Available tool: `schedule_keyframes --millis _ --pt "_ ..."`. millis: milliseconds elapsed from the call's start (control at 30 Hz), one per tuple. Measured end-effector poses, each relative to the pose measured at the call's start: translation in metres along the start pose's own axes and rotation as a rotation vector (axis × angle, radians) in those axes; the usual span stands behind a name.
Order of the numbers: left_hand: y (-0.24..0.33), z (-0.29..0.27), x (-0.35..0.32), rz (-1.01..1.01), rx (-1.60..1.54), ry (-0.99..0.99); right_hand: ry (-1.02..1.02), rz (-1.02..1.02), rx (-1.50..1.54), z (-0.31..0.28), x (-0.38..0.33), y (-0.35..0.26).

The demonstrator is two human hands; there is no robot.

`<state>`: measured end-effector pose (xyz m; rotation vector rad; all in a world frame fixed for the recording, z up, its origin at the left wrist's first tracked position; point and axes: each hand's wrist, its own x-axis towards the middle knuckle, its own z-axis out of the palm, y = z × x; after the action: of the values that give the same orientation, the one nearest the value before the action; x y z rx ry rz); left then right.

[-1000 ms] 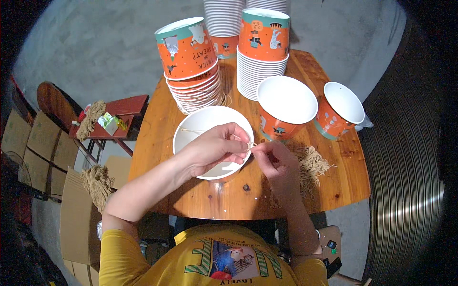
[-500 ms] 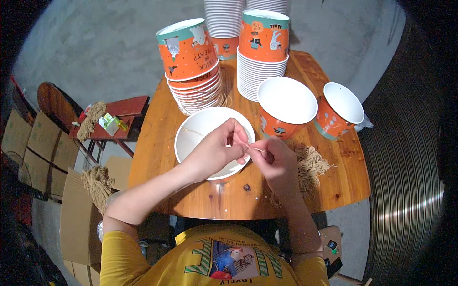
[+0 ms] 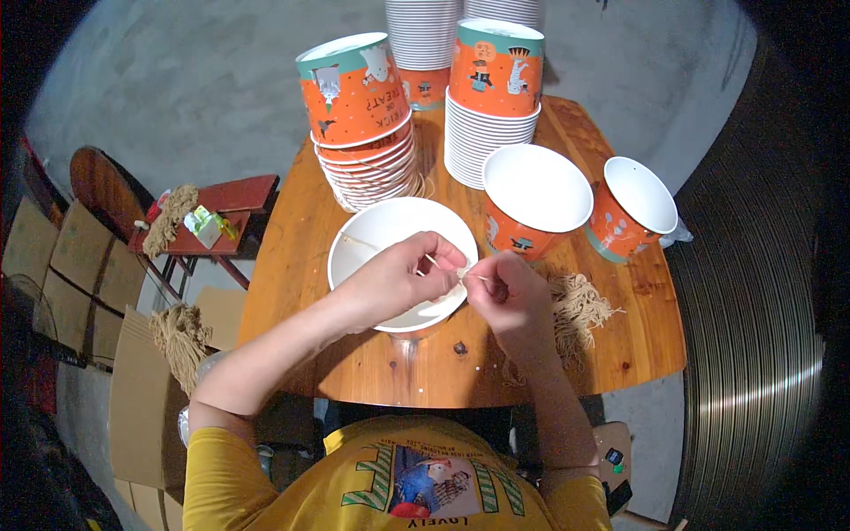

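Observation:
Both hands meet over the right rim of a paper bucket [image 3: 400, 221] whose white inside faces up. My left hand [image 3: 403, 281] is closed in a pinch on a thin, pale string [image 3: 466, 273]. Opposite it, my right hand [image 3: 513, 299] pinches the same string between thumb and fingertips. A short stretch of tan string [image 3: 361, 242] lies against the bucket's inner left wall. Beside my right wrist a loose bundle of tan strings [image 3: 577, 305] rests on the wooden table [image 3: 398, 376]. Any knot at the fingertips is too small to make out.
Two open orange buckets, one larger [image 3: 537, 190] and one smaller [image 3: 637, 199], stand at the right. Upside-down bucket stacks, left [image 3: 359, 102] and right [image 3: 496, 75], rise behind, with taller ones at the back. Cardboard boxes [image 3: 146, 407] and a red bench [image 3: 235, 196] are left.
My fingertips have drawn slightly apart, and a little more of the string shows between them. The whole view has shifted slightly; the buckets stay in place.

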<state>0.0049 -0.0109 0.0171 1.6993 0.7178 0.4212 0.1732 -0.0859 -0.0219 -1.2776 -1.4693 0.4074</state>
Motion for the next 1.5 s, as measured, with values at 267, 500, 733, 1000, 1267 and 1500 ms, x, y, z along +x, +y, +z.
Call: schedule_keyframes --millis 267,500,733,1000,1267,1500 --pt "-0.006 0.008 -0.001 0.060 0.200 0.113 0.001 -0.011 -0.030 0.001 0.001 -0.007" --pt "-0.002 0.015 -0.003 0.145 0.306 0.235 0.012 -0.052 -0.110 0.000 0.002 -0.007" --pt "-0.001 0.017 -0.002 0.111 0.149 0.225 -0.001 -0.039 -0.166 -0.002 -0.001 -0.008" --pt "-0.008 0.017 0.003 0.161 0.058 0.181 0.034 -0.047 -0.144 0.000 -0.004 -0.004" --pt "-0.005 0.018 0.007 0.230 -0.024 0.132 0.071 0.139 0.049 -0.001 -0.007 0.000" --pt "-0.006 0.019 0.008 0.190 -0.046 0.139 0.130 -0.237 -0.372 -0.004 -0.008 0.009"
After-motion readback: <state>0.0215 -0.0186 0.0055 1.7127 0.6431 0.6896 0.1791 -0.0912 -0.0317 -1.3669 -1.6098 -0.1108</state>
